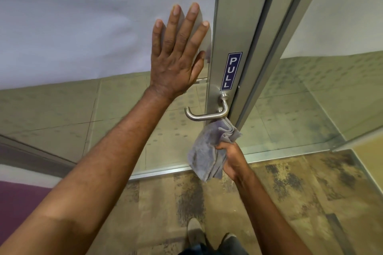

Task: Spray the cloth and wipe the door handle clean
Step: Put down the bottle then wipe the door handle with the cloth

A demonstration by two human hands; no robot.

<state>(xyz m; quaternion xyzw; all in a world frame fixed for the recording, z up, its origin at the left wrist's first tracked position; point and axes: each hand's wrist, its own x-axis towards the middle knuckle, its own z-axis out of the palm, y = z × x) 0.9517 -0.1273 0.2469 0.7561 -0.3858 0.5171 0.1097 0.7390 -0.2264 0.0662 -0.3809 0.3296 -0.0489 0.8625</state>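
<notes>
A brushed steel lever door handle (204, 115) sticks out to the left from the metal door frame (232, 33), just below a blue PULL sticker (231, 71). My right hand (233, 158) grips a crumpled grey cloth (209, 151) right under the handle, and the cloth's top corner touches the handle's underside near the frame. My left hand (177, 51) lies flat with fingers spread on the frosted glass door panel (83, 16), up and left of the handle. No spray bottle is in view.
The glass door's lower part is see-through, showing tiled floor beyond. A second glass panel (331, 78) stands to the right of the frame. Patterned carpet (290, 192) lies underfoot, with my shoes (194, 232) at the bottom edge. A purple surface (18, 198) sits low on the left.
</notes>
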